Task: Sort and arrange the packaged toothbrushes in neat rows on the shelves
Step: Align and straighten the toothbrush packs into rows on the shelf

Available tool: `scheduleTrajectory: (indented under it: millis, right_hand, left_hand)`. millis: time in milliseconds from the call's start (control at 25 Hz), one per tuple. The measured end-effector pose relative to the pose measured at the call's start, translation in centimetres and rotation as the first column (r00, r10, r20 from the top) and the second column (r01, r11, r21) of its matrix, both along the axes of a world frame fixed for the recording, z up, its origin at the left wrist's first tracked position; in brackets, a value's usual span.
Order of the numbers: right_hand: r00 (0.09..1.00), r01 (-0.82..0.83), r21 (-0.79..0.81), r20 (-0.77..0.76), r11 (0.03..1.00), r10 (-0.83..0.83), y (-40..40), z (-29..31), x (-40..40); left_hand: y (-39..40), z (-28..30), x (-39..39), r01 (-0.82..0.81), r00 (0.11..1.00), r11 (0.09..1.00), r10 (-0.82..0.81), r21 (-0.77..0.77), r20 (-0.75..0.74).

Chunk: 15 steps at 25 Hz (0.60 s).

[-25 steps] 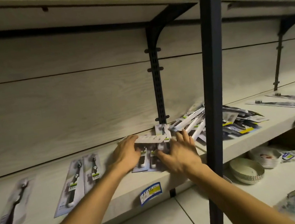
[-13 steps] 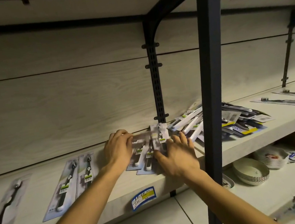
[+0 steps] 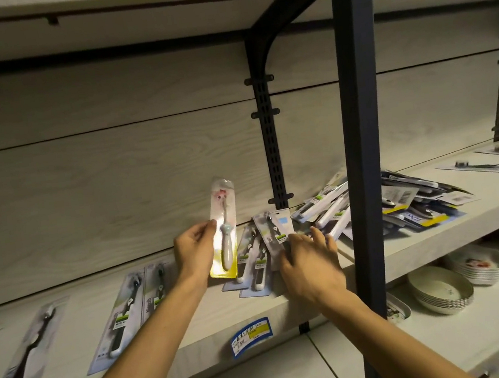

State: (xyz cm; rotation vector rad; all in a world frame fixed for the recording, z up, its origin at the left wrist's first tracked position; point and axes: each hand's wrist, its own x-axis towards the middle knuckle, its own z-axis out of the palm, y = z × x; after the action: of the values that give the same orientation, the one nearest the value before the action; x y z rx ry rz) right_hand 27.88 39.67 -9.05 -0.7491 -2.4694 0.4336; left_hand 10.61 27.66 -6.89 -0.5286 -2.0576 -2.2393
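My left hand (image 3: 193,250) grips a packaged white toothbrush (image 3: 224,230) with a yellow-edged card, holding it upright above the shelf (image 3: 196,318). My right hand (image 3: 308,264) rests with spread fingers on a small stack of packaged toothbrushes (image 3: 257,264) lying on the shelf. A loose pile of packaged toothbrushes (image 3: 410,201) lies to the right, partly behind the black post (image 3: 363,140). Two packs (image 3: 130,311) lie side by side to the left, and a dark-handled one (image 3: 24,351) lies farther left.
The black upright post stands just right of my right hand. A black bracket rail (image 3: 269,141) runs up the back panel. Two packs (image 3: 494,164) lie flat at far right. On the lower shelf sit stacked bowls (image 3: 442,293) and plates (image 3: 477,265). A blue price label (image 3: 250,336) marks the shelf edge.
My left hand has lifted the white toothbrush pack off the stack and stood it upright. My right hand stays on the stack, shifted slightly to the right.
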Motion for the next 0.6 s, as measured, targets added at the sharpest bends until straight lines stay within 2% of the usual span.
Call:
scheduleTrajectory:
  millis: [80,160,360,440,600]
  right_hand:
    - [1.0,0.02,-0.002,-0.018,1.0,-0.02,-0.3,0.3,0.3]
    - [1.0,0.019,0.0,-0.024,1.0,-0.019,-0.3,0.5,0.6]
    - [0.984,0.035,0.044,-0.174,0.998,-0.027,0.2,-0.4,0.0]
    - [0.98,0.048,0.062,-0.197,0.997,-0.035,0.4,-0.7,-0.3]
    - [0.968,-0.006,0.055,-0.251,0.998,0.02,0.7,-0.7,0.0]
  left_hand:
    - [-0.1,-0.1,0.0,0.004,0.998,1.0,-0.005,0.013,0.067]
    - [-0.1,0.0,0.1,0.003,0.997,0.999,-0.006,0.037,0.073]
    - [-0.2,-0.1,0.8,0.026,0.998,0.999,-0.027,-0.024,-0.065]
    - [-0.3,0.0,1.1,0.005,0.997,0.999,-0.008,-0.044,-0.072]
    - [-0.7,0.5,0.9,-0.039,0.999,0.996,0.04,0.082,-0.004]
